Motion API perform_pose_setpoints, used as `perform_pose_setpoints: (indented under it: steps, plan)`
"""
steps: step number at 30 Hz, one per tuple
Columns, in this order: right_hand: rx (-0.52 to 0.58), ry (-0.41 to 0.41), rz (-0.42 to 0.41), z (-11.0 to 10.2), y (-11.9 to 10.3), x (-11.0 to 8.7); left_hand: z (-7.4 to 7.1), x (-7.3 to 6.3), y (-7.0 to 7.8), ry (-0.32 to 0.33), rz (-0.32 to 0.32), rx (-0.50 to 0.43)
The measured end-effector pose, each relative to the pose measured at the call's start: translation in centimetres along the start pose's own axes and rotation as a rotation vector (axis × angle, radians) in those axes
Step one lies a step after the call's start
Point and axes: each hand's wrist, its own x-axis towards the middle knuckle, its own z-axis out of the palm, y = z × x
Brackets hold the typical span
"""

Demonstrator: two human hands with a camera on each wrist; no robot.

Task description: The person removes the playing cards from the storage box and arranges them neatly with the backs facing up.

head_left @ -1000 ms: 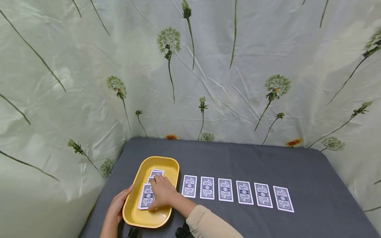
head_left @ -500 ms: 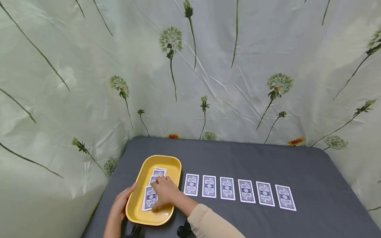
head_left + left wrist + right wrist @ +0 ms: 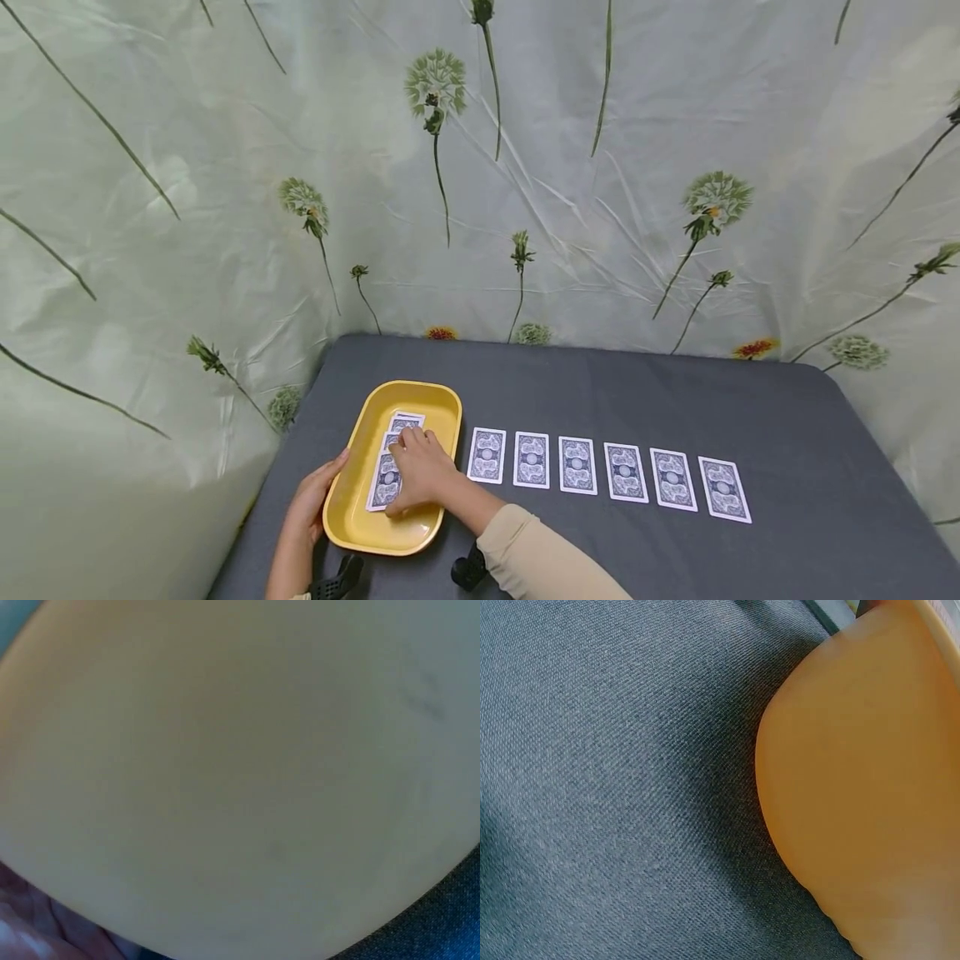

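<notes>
A yellow tray (image 3: 352,533) lies at the left of the table. My left hand (image 3: 311,500) grips its left rim; the tray's pale, blurred outside fills most of the left wrist view, with part of the left hand (image 3: 45,926) at the lower left corner. Face-down playing cards with blue-patterned backs lie in overlapping piles inside the tray. My right hand (image 3: 423,473) reaches over the right rim and holds the front playing card (image 3: 385,482), thumb at its near end and fingers bent at its far end. Part of that card is hidden under the hand.
To the tray's right, several face-down playing cards (image 3: 577,465) lie spaced in a row on the dark grey tablecloth (image 3: 600,383). Behind the table hangs a pale curtain (image 3: 570,250) with a dandelion print. The tray's side (image 3: 855,787) takes up the right wrist view's right part.
The head view has shifted a little. In the tray, the front card has slid slightly farther under my right hand. My left hand stays on the rim, and the row is unchanged.
</notes>
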Motion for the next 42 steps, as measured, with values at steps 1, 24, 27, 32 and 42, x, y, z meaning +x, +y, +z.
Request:
perform_pose_setpoints:
  steps: [1, 24, 27, 32, 42]
  plan:
    - [-0.007, -0.003, -0.002, 0.1, 0.1, 0.0, 0.0, 0.1, 0.0, -0.002, -0.002, -0.002]
    - [-0.107, -0.066, 0.017, 0.0, -0.3, 0.5, -0.2, 0.2, 0.3, -0.038, -0.016, 0.003]
    - [-0.121, -0.071, 0.012, 0.0, -0.2, 0.4, 0.0, 0.1, 0.1, -0.043, -0.022, -0.006]
    - [-0.072, -0.047, -0.003, -0.2, 0.0, 0.4, 0.0, -0.1, 0.4, -0.042, -0.029, -0.034]
    - [0.009, -0.034, 0.0, -0.2, 0.4, 0.2, 0.3, -0.1, 0.4, -0.038, -0.033, -0.029]
